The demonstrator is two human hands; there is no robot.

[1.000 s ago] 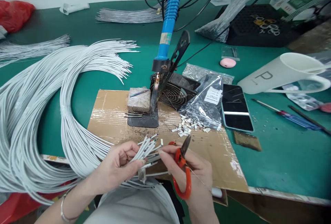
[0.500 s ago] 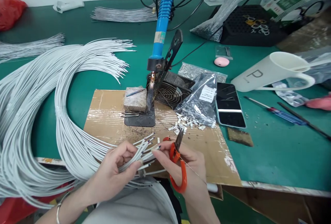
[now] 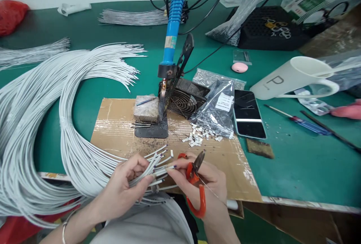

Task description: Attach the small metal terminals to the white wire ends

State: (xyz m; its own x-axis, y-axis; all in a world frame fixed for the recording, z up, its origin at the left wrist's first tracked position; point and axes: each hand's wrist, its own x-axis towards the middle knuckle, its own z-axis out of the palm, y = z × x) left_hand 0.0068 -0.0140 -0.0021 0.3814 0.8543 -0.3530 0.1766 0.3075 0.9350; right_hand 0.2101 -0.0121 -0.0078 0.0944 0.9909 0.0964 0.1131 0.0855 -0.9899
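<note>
My left hand point(image 3: 126, 187) is closed around a bunch of white cables point(image 3: 146, 168), whose dark-tipped ends fan out to the right past the fingers. Thumb and index finger of my right hand point(image 3: 213, 185) pinch the end of one cable from this bunch. Orange-handled scissors point(image 3: 202, 202) hang in the same hand, blades pointing up and away, with a loop lying across the palm side. The bunch runs back to a large coil of white cables point(image 3: 67, 123) on the left.
A blue-handled soldering iron point(image 3: 172, 37) stands in its holder behind my hands. Small white pieces point(image 3: 194, 137) lie on the cardboard point(image 3: 113, 120) near a plastic bag point(image 3: 217, 112). A phone point(image 3: 249, 114), a tilted white mug point(image 3: 282, 80) and a screwdriver point(image 3: 307, 123) lie to the right.
My right hand has shifted slightly to the right, and the scissors have tilted a little rightward. The left hand stays nearly still. The whole view has moved slightly.
</note>
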